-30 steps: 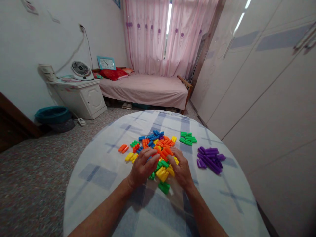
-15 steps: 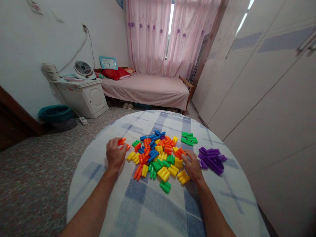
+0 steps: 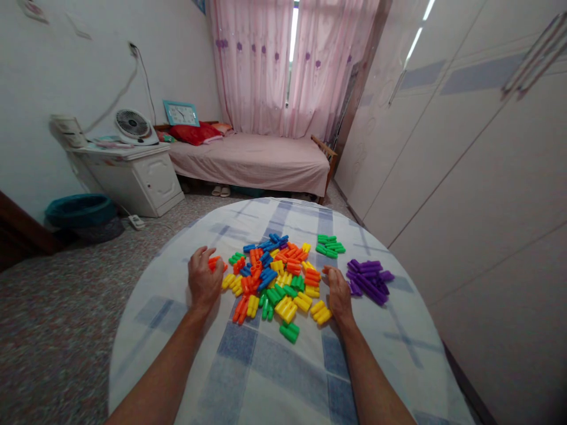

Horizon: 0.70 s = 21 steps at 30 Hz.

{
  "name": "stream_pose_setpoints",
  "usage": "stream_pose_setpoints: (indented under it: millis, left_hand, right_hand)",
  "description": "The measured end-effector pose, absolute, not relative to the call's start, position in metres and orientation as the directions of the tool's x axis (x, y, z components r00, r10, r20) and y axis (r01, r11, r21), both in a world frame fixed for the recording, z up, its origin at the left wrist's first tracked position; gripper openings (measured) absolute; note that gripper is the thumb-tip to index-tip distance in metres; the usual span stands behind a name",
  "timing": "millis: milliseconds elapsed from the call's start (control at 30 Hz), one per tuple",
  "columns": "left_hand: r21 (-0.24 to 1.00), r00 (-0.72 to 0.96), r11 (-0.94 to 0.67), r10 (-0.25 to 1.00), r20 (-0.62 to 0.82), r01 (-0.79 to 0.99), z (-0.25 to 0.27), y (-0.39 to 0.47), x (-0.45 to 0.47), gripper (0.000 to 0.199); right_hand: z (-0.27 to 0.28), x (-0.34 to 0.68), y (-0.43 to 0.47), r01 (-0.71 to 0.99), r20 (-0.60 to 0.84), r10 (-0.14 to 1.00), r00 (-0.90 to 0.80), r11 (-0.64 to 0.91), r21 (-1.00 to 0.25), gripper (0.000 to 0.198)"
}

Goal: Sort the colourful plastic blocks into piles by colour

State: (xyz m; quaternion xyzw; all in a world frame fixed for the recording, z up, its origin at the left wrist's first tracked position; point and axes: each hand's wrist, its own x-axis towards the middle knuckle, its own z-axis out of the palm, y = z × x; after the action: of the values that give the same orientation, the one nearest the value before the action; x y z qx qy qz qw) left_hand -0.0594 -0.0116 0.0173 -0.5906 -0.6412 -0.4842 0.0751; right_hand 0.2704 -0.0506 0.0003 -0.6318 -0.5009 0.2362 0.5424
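Many small plastic building blocks shaped like joined tubes lie in a mixed heap in the middle of the round table. At the heap's left edge is my left hand [image 3: 205, 278], its fingers apart and curved beside some orange blocks [image 3: 217, 263], partly hidden by the thumb. My right hand [image 3: 339, 293] rests on its side at the heap's right edge, fingers loosely bent with nothing between them. Close to its fingertips lies an orange block [image 3: 312, 276]. Yellow blocks [image 3: 321, 313], green blocks [image 3: 275, 293] and blue blocks [image 3: 268, 277] lie between the hands.
Purple blocks [image 3: 370, 280] form a separate pile right of my right hand. Farther back sits a group of green blocks [image 3: 329, 246]. A checked cloth [image 3: 283, 378] covers the table. Beyond stand a bed [image 3: 257, 156], a white cabinet [image 3: 155, 180] and a wardrobe [image 3: 465, 159].
My right hand has let go of the orange block and drawn back a little to the right. My left fingers have spread away from the orange blocks. The view has shifted slightly.
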Motion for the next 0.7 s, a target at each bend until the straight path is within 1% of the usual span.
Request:
stream_pose_setpoints:
  millis: [67, 133, 200, 267, 333, 400, 500, 700]
  left_hand:
    - [0.498, -0.181, -0.299, 0.684, 0.707, 0.814, 0.035, -0.021, -0.039, 0.026]
    - [0.462, -0.002, -0.453, 0.713, 0.701, 0.762, 0.051, -0.032, -0.013, 0.024]
    - [0.421, 0.219, -0.589, 0.725, 0.653, 0.690, 0.063, -0.041, 0.016, 0.024]
    - [0.366, 0.419, -0.688, 0.694, 0.585, 0.627, 0.068, -0.045, 0.045, 0.026]
    - [0.312, 0.558, -0.739, 0.662, 0.500, 0.597, 0.067, -0.045, 0.072, 0.028]
    - [0.264, 0.619, -0.747, 0.658, 0.429, 0.610, 0.062, -0.040, 0.095, 0.029]
    - [0.191, 0.641, -0.728, 0.676, 0.364, 0.659, 0.052, -0.032, 0.119, 0.033]
    - [0.073, 0.655, -0.692, 0.707, 0.265, 0.718, 0.042, -0.025, 0.139, 0.018]
  right_hand:
    - [-0.003, 0.272, -0.049, 0.341, 0.251, 0.878, 0.408, 0.108, -0.934, 0.045]
    - [-0.007, 0.274, -0.047, 0.324, 0.256, 0.874, 0.414, 0.121, -0.938, 0.046]
    - [-0.009, 0.276, -0.047, 0.315, 0.256, 0.875, 0.411, 0.127, -0.940, 0.047]
    - [-0.010, 0.276, -0.046, 0.302, 0.257, 0.875, 0.411, 0.135, -0.944, 0.047]
    - [-0.010, 0.276, -0.047, 0.289, 0.258, 0.876, 0.408, 0.144, -0.946, 0.047]
    - [-0.010, 0.276, -0.047, 0.277, 0.259, 0.878, 0.402, 0.153, -0.948, 0.048]
    - [-0.009, 0.275, -0.047, 0.270, 0.254, 0.881, 0.398, 0.152, -0.951, 0.048]
    - [-0.007, 0.276, -0.049, 0.303, 0.250, 0.892, 0.377, 0.136, -0.943, 0.045]
